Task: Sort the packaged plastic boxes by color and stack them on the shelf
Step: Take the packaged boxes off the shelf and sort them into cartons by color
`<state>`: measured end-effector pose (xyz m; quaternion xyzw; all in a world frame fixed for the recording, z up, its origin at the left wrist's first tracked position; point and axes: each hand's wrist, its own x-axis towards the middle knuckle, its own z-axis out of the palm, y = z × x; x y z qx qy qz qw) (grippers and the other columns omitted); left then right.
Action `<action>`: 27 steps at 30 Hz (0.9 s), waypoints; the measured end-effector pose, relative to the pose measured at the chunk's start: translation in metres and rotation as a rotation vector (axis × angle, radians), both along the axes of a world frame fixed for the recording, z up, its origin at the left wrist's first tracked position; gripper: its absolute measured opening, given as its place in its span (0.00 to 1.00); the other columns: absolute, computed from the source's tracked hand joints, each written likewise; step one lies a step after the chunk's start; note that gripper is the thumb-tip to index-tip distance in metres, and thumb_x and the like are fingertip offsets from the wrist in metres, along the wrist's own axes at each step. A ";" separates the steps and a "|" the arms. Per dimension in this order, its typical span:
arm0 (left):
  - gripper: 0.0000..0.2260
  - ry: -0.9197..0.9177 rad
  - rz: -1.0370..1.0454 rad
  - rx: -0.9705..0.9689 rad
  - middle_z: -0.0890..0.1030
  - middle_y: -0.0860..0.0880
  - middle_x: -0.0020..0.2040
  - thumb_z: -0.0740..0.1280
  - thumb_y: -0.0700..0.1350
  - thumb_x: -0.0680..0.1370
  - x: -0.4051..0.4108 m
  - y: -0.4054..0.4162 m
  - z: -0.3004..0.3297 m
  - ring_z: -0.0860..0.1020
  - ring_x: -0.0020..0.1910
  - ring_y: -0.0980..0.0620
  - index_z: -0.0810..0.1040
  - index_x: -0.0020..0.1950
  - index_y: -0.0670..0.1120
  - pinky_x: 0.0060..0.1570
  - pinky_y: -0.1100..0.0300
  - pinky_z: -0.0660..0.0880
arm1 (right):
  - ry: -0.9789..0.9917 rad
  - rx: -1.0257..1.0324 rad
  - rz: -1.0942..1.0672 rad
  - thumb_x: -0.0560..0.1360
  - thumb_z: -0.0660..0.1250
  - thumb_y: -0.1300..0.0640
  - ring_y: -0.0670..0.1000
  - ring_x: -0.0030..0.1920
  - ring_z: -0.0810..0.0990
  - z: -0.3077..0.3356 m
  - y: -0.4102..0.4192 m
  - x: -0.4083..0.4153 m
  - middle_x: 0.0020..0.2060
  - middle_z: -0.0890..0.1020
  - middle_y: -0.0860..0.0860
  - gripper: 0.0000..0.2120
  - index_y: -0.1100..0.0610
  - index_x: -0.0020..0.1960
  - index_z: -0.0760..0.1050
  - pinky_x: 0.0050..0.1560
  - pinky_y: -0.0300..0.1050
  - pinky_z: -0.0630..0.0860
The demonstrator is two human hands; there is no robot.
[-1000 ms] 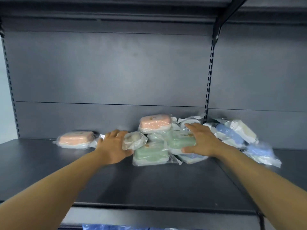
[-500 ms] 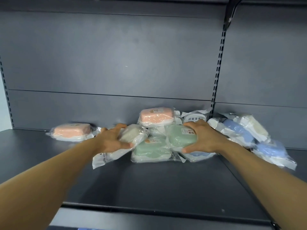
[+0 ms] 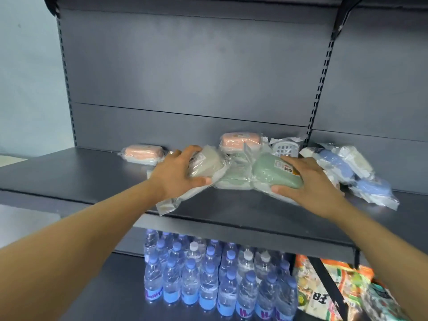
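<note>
While most of the wrapped boxes lie jumbled against the back panel of the dark grey metal shelf (image 3: 69, 179), we have both hands in the heap at once. Our left hand (image 3: 176, 176) has its fingers and thumb curled round a pale beige plastic box in a clear crinkled wrapper (image 3: 206, 164), lifted off the board with the loose tail of the bag hanging toward the shelf's front edge. Our right hand (image 3: 308, 181) grasps a sage-green plastic box with a small printed label, also bagged (image 3: 273, 172), tilted up on top of another green box in its wrapper (image 3: 231, 181) that lies flat beneath it. As for progress, we judge the sorting barely begun: one peach-coloured wrapped box (image 3: 143, 152) sits alone to the left, well apart from the pile, which looks like the start of a colour group, yet a second peach box in plastic (image 3: 240, 140) is perched on the central heap. To the right, the blue wrapped boxes (image 3: 335, 163) and a cream wrapped box (image 3: 356, 158) lean against one another in no order, with a white lattice basket in a bag (image 3: 284, 148) behind. No proper stack is visible, so nearly every colour awaits grouping. Below, clear water bottles with blue caps (image 3: 208, 274) fill the lower shelf.
</note>
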<state>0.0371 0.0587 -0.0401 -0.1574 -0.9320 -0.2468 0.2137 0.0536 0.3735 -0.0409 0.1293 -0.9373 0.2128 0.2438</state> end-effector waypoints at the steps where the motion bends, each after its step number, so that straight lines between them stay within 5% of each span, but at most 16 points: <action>1: 0.37 -0.009 -0.020 0.012 0.72 0.44 0.62 0.70 0.65 0.67 0.015 -0.004 -0.001 0.70 0.61 0.43 0.60 0.71 0.54 0.62 0.47 0.69 | -0.006 0.014 -0.002 0.67 0.70 0.38 0.52 0.65 0.65 -0.003 -0.007 0.016 0.64 0.66 0.50 0.39 0.46 0.74 0.60 0.64 0.46 0.64; 5: 0.39 -0.002 -0.107 0.038 0.72 0.47 0.65 0.65 0.69 0.65 0.078 -0.021 -0.015 0.70 0.62 0.44 0.61 0.71 0.54 0.62 0.49 0.69 | -0.030 0.084 -0.058 0.65 0.66 0.33 0.55 0.68 0.63 -0.019 -0.031 0.090 0.67 0.66 0.55 0.43 0.50 0.74 0.61 0.67 0.48 0.62; 8: 0.39 -0.019 -0.174 0.043 0.74 0.48 0.62 0.62 0.71 0.64 0.122 -0.033 -0.036 0.72 0.57 0.46 0.62 0.71 0.55 0.57 0.51 0.71 | -0.084 0.064 -0.103 0.67 0.70 0.38 0.55 0.67 0.64 -0.043 -0.040 0.145 0.66 0.66 0.55 0.40 0.51 0.74 0.61 0.67 0.47 0.62; 12: 0.35 -0.104 -0.248 0.009 0.72 0.51 0.57 0.68 0.67 0.67 0.174 -0.032 -0.077 0.71 0.53 0.51 0.62 0.70 0.58 0.55 0.54 0.71 | -0.188 0.036 -0.162 0.68 0.72 0.42 0.53 0.65 0.65 -0.086 -0.043 0.214 0.64 0.67 0.54 0.39 0.51 0.74 0.62 0.65 0.44 0.63; 17: 0.41 -0.267 -0.361 -0.099 0.73 0.49 0.61 0.57 0.74 0.62 0.215 -0.008 -0.143 0.71 0.59 0.47 0.61 0.71 0.56 0.56 0.50 0.72 | -0.306 0.055 -0.251 0.69 0.72 0.43 0.55 0.64 0.66 -0.140 -0.029 0.287 0.63 0.67 0.55 0.38 0.52 0.73 0.62 0.64 0.48 0.64; 20: 0.36 -0.361 -0.413 -0.129 0.72 0.48 0.63 0.64 0.68 0.68 0.235 0.017 -0.174 0.70 0.60 0.47 0.60 0.72 0.56 0.56 0.53 0.70 | -0.390 0.041 -0.317 0.69 0.72 0.43 0.55 0.65 0.66 -0.168 -0.006 0.324 0.64 0.66 0.55 0.38 0.51 0.74 0.61 0.63 0.49 0.67; 23: 0.33 -0.399 -0.472 -0.159 0.72 0.47 0.61 0.68 0.61 0.72 0.250 0.047 -0.200 0.70 0.60 0.46 0.60 0.73 0.54 0.54 0.54 0.70 | -0.461 0.039 -0.381 0.67 0.73 0.40 0.55 0.67 0.66 -0.192 0.024 0.354 0.65 0.67 0.55 0.41 0.51 0.74 0.61 0.65 0.51 0.68; 27: 0.39 -0.495 -0.524 -0.216 0.72 0.48 0.64 0.62 0.71 0.66 0.259 0.095 -0.233 0.70 0.62 0.47 0.60 0.72 0.56 0.57 0.51 0.71 | -0.519 -0.001 -0.459 0.59 0.66 0.32 0.54 0.65 0.67 -0.221 0.072 0.383 0.63 0.69 0.54 0.46 0.51 0.72 0.65 0.66 0.47 0.65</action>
